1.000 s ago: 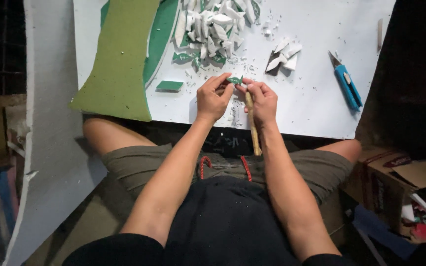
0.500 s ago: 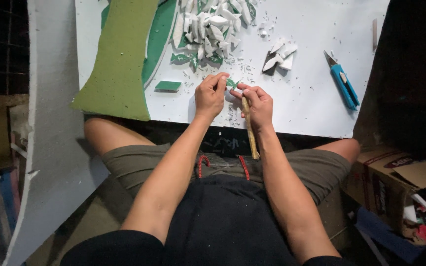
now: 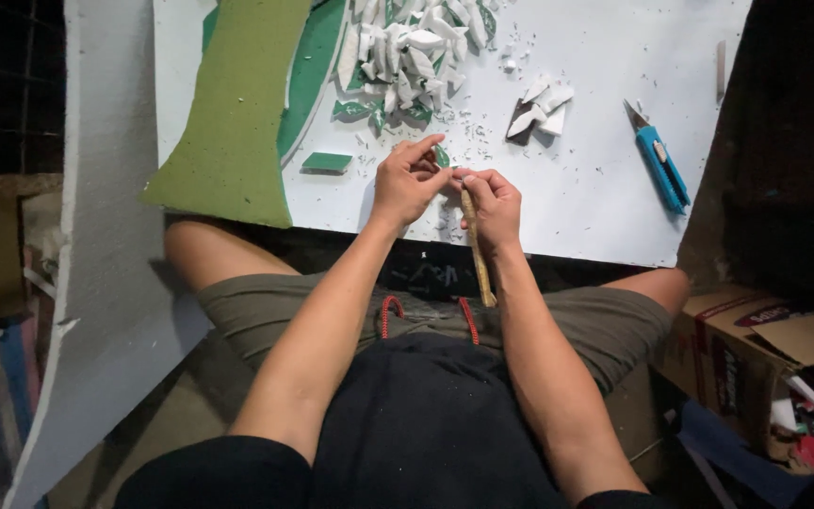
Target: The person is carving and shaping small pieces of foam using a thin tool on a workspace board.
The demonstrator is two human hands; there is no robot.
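Foam is lying all over this scene. At the far left, a big green foam sheet [image 3: 237, 113] is resting on the white board [image 3: 595, 188], which is serving as the bench across the person's lap. Just right of it, a small green foam scrap [image 3: 327, 162] is lying flat. Farther back, a pile of white cut pieces [image 3: 407, 52] is sitting on top of some darker green foam.

In the middle, the left hand [image 3: 409, 181] is pinching a tiny green piece [image 3: 442, 156] with its fingertips closed tight around it. The piece is sitting between the two hands, just above the near edge of the board. The right hand [image 3: 494, 207] is touching the left one. Its fingers are curled shut around a thin wooden-handled tool [image 3: 476, 250], with the handle pointing back toward the lap. The tool's tip is hidden by the fingers, so its kind is hard to tell.

To do this step well, I think the left hand should be holding the little piece still while the right hand is making small, slow moves, keeping the tip away from the fingertips.

Farther right, a few more white pieces [image 3: 539, 108] are lying near a dark scrap. A blue utility knife [image 3: 661, 168] is resting well apart from the hands. At the near right, a cardboard box [image 3: 756, 349] is sitting on the floor.
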